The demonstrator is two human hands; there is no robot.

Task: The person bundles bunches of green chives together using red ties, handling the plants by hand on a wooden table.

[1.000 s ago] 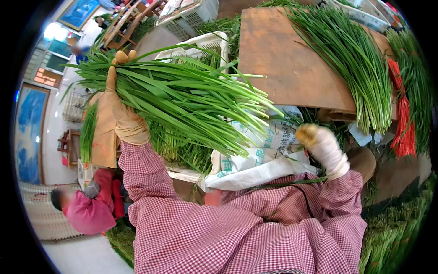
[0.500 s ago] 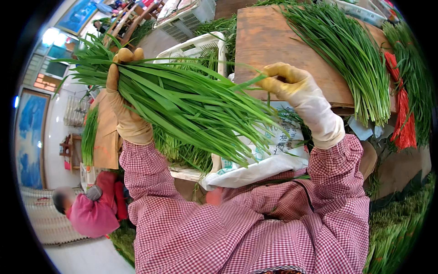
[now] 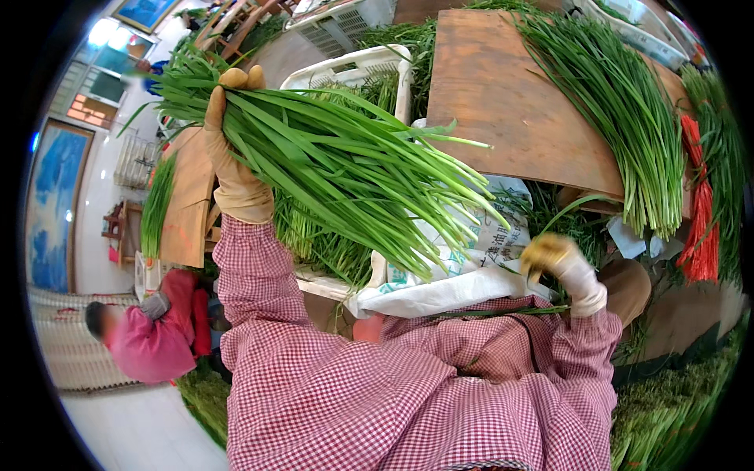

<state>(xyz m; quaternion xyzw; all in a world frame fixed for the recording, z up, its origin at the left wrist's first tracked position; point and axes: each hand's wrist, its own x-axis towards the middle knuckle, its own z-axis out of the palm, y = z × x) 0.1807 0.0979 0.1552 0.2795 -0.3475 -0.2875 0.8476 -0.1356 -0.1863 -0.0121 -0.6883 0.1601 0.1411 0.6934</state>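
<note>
My left hand (image 3: 234,149), in a tan glove, is closed around a bunch of garlic chives (image 3: 338,153) near its leafy end. The bunch is raised and slants down to the right, its pale stem ends fanned out and uneven. Low on the right, beside the white printed sack (image 3: 479,286) across my lap, my right hand (image 3: 559,261) wears a stained, pale glove. Its fingers look curled but are smeared by motion. A single curved green leaf (image 3: 581,206) arches just above it; whether the fingers touch it, I cannot make out.
Ahead stands a wooden board (image 3: 510,102) with a pile of chives (image 3: 613,118) at its right. Red ties (image 3: 697,208) hang beside it. A white plastic crate (image 3: 400,82) holds more greens. At the left a person in pink (image 3: 153,341) sits low near another board (image 3: 188,204).
My right hand has moved from the stem ends, where it pinched a leaf, down and right towards my lap. The left hand still holds the bunch; the whole view has shifted slightly.
</note>
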